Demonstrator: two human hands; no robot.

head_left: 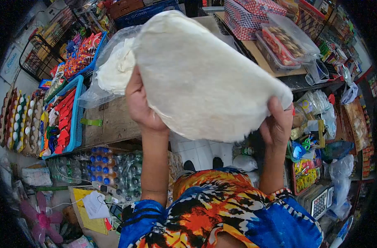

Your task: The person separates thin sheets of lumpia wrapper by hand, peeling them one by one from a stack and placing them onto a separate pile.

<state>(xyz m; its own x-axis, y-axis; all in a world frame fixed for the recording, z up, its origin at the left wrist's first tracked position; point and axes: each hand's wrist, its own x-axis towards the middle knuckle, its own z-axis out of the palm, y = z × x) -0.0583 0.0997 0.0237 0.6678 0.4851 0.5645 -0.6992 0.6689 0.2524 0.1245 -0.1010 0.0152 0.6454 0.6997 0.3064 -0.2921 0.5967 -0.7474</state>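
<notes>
1. Thin pale sheet [205, 78]: aloft, 12 o'clock; support it evenly, as it looks easily torn.
2. Grip: left hand [145, 105] grasps its edge at 8 o'clock, right hand [277, 122] at 4; pinch lightly.
3. Plastic bag [98, 98] on counter [110, 126], 9 o'clock: keep edges clear.

Left side: worn wooden table [110, 126] carrying a clear plastic bag [93, 95] with soft white sheets [114, 74] lying inside. Blue basket [78, 120] of packets resting near the table's outer edge; green strip [92, 122] lying just beside it on bare wood. Right side: dark counter [302, 84] supporting a cardboard sheet [254, 51]; lidded clear containers [290, 43] sitting on the cardboard, checkered boxes [242, 25] standing farther back. Below: pale tiled floor [203, 155] showing in the gap, two dark shoe tips [189, 165] resting on it.
</notes>
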